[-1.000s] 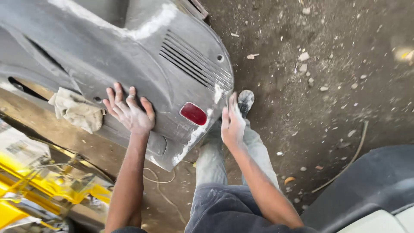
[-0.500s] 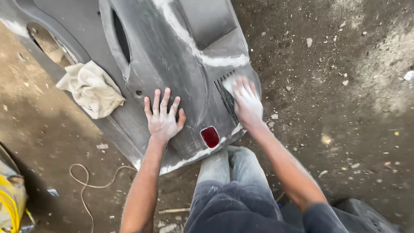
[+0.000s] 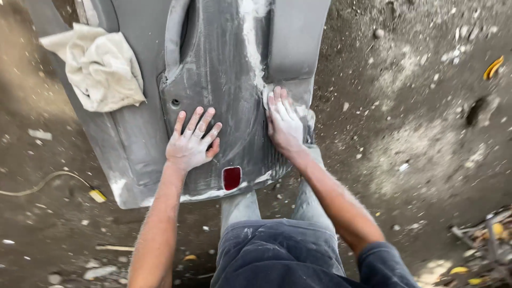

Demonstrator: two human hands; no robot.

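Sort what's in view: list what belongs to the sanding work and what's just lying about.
In use: grey dust-coated vehicle body panel; left hand flat on it; right hand pressing a pale sanding piece.

Lying about: crumpled off-white cloth; thin cord with yellow end; yellow scraps.

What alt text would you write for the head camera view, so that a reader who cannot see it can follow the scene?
Seen from above, a person's dusty left hand lies flat, fingers spread, on a grey vehicle body panel while the right hand presses against a white filler streak. A crumpled cloth lies on the panel's left part, a small red reflector sits near its lower edge, and dirt ground surrounds it.
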